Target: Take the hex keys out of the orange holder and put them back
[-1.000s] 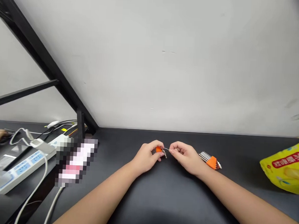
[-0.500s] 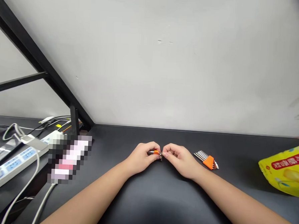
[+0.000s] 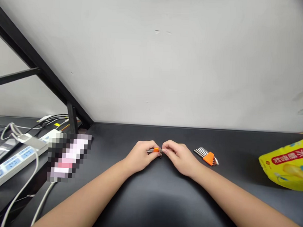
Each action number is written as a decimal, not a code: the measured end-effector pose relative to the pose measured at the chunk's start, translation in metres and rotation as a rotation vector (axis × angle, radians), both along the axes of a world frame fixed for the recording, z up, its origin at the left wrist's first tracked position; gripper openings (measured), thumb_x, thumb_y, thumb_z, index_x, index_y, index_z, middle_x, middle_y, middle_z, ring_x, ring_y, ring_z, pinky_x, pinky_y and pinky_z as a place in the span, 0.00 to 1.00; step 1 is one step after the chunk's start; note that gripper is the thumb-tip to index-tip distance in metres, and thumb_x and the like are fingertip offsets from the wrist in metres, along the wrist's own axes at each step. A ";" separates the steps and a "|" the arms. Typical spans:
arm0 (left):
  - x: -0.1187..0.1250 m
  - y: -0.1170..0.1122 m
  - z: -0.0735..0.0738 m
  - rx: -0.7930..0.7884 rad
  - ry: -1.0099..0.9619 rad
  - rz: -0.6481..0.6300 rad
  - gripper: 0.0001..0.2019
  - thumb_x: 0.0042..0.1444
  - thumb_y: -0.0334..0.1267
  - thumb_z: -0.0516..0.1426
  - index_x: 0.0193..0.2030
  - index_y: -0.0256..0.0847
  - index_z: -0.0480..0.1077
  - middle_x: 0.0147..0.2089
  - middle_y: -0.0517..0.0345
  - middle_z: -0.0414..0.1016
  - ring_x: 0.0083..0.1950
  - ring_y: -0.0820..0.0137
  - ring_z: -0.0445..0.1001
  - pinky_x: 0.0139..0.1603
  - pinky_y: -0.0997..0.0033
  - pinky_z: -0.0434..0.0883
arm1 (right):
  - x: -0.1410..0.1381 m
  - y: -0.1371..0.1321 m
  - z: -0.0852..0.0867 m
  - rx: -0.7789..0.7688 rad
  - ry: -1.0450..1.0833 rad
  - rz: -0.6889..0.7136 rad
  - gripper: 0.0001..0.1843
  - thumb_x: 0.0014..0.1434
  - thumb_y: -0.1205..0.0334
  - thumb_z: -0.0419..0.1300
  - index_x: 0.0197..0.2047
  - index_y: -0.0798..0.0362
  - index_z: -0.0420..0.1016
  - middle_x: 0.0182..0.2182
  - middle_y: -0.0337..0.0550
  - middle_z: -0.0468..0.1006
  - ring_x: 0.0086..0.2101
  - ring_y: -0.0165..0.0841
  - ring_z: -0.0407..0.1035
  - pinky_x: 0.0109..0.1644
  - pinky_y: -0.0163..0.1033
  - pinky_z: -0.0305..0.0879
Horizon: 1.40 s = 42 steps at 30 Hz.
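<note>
My left hand (image 3: 139, 156) is closed around a small hex key set (image 3: 156, 150) with an orange holder, its metal shafts pointing left between thumb and fingers. Against the right end of that set, my right hand (image 3: 177, 155) pinches the bent metal end of a hex key between thumb and forefinger. The two hands nearly meet above the black desk, and the fingers hide much of the set. Just right of my right hand lies another hex key set (image 3: 209, 158), its silver shafts fanned toward the upper left from an orange holder.
A yellow bag (image 3: 288, 164) with a red label stands at the right. On the left are a white power strip (image 3: 19, 160) with cables, a pixelated flat object (image 3: 68, 158) and a black metal frame (image 3: 71, 117). A pale wall (image 3: 154, 66) borders the black desk (image 3: 146, 208) behind.
The whole view has shifted, so the desk items sit slightly higher and further left. Both hands keep nearly the same pinching pose at the hex key set.
</note>
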<state>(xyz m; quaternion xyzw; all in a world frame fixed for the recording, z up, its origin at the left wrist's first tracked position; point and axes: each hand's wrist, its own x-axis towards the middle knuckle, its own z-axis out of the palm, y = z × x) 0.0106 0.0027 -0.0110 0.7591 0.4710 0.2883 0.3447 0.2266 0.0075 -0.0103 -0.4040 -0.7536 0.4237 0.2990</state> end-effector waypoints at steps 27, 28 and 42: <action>0.002 -0.015 0.002 0.321 0.147 0.095 0.07 0.67 0.36 0.53 0.38 0.42 0.70 0.39 0.56 0.75 0.39 0.69 0.73 0.42 0.70 0.68 | -0.003 -0.008 0.006 -0.261 0.052 0.024 0.17 0.73 0.50 0.46 0.38 0.50 0.66 0.22 0.35 0.69 0.22 0.30 0.65 0.30 0.37 0.64; 0.002 -0.015 0.002 0.318 0.161 0.078 0.07 0.67 0.36 0.53 0.38 0.42 0.70 0.39 0.56 0.75 0.39 0.69 0.73 0.42 0.70 0.68 | -0.005 -0.010 0.008 -0.173 0.001 0.037 0.16 0.73 0.52 0.46 0.36 0.50 0.65 0.22 0.35 0.69 0.23 0.31 0.65 0.32 0.37 0.63; 0.003 -0.013 0.003 0.227 0.030 -0.004 0.06 0.64 0.33 0.55 0.42 0.43 0.75 0.42 0.56 0.78 0.42 0.69 0.76 0.46 0.69 0.71 | 0.001 -0.017 0.027 0.268 -0.484 0.120 0.09 0.69 0.57 0.53 0.39 0.49 0.72 0.38 0.45 0.79 0.34 0.37 0.71 0.35 0.39 0.57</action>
